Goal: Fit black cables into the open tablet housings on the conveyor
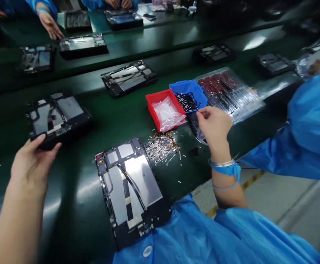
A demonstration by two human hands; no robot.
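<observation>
At the left, my left hand (pixel 35 159) grips the near edge of an open tablet-like device (pixel 57 115), thumb and fingers around its corner. My right hand (pixel 215 124) is raised beside the blue bin, its thumb and forefinger pinched together; anything between them is too small to tell. A second open device (pixel 132 190), with silver plates and black cables, lies in front of me against my blue clothing. Just beyond it is a pile of small metallic strips (pixel 162 147). The red bin (pixel 164 110) holds clear plastic pieces, and the blue bin (pixel 189 96) holds black cables.
A clear tray (pixel 228 91) of red and dark parts lies behind my right hand. More devices (pixel 129 77) stand on the green table (pixel 105 113). Other people's hands (pixel 50 25) work across the table, and a person in blue (pixel 314 121) sits at the right.
</observation>
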